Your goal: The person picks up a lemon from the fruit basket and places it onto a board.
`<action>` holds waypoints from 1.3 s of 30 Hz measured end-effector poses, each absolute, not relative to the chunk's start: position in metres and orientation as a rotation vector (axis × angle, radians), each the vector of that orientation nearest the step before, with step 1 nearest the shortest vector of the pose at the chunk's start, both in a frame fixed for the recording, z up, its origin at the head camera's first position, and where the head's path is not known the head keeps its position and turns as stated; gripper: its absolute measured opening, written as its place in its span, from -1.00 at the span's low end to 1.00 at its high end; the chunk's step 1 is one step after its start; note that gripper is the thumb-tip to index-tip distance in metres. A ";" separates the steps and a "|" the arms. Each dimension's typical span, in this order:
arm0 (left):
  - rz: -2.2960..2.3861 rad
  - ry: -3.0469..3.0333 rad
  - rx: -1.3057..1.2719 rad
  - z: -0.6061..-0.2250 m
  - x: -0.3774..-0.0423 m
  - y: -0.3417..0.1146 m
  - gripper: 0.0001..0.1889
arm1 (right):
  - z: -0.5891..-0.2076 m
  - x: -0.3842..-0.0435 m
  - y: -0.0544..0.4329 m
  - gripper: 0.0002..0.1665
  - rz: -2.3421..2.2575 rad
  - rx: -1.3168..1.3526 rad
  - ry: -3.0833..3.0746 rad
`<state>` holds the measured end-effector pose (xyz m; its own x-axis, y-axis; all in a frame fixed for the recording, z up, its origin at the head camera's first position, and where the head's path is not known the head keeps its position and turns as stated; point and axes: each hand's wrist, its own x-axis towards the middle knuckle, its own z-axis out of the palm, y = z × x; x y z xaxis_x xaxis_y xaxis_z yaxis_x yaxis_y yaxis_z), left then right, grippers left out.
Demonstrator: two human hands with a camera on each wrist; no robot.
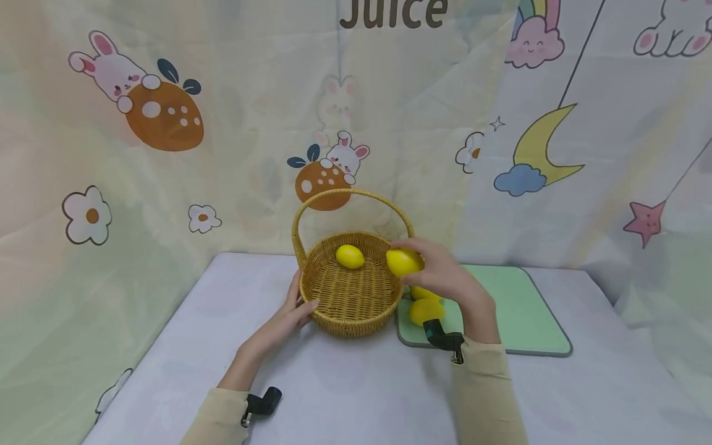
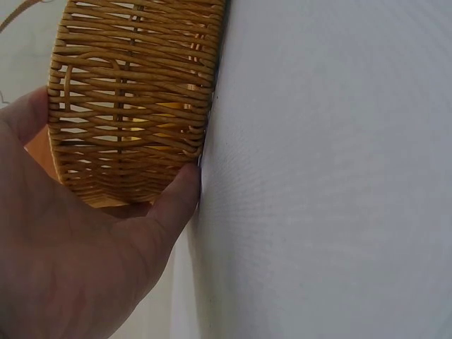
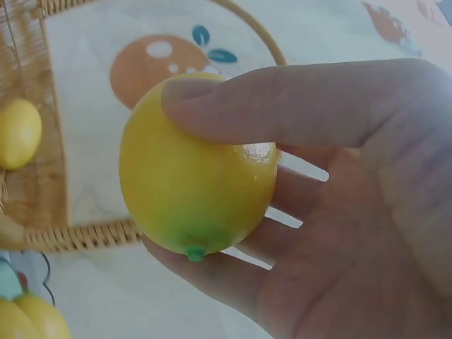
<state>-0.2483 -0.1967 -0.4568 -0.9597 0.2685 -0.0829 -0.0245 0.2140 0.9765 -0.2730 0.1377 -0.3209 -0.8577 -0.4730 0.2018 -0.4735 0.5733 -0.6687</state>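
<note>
My left hand (image 1: pixel 292 309) holds the side of a round wicker basket (image 1: pixel 350 327) with a tall arched handle. In the left wrist view, the hand spans the woven wall (image 2: pixel 134 106), one digit low by the tabletop and another up at the rim. A yellow lemon (image 1: pixel 350 256) lies inside the basket, toward its back. My right hand (image 1: pixel 445 272) grips another lemon (image 3: pixel 198 169), green around its stem tip, between thumb and fingers. This lemon is over the basket's right rim. Below that hand sit a lobed yellow piece (image 1: pixel 426 312) and more yellow partly hidden behind it.
A green cutting board (image 1: pixel 512 309) with a grey edge lies right of the basket, under the yellow pieces. The white tabletop (image 1: pixel 356 389) spreads in front. Behind hangs a printed cloth (image 1: pixel 250 154) with rabbits and flowers.
</note>
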 end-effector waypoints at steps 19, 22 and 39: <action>1.772 2.285 0.215 -0.454 -0.246 -0.198 -0.08 | -0.336 -0.274 0.204 -0.34 1.155 0.669 -2.930; 1.767 2.286 0.224 -0.454 -0.247 -0.197 -0.07 | -0.342 -0.273 0.214 -0.36 1.109 0.633 -2.963; 1.750 2.297 0.238 -0.455 -0.249 -0.197 -0.07 | -0.384 -0.284 0.243 -0.22 1.016 0.520 -3.207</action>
<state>-0.2492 -0.1973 -0.4553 -0.9570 0.2744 -0.0938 -0.0175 0.2682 0.9632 -0.2839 0.2433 -0.3838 -0.9199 -0.3603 -0.1546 -0.2055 0.7789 -0.5925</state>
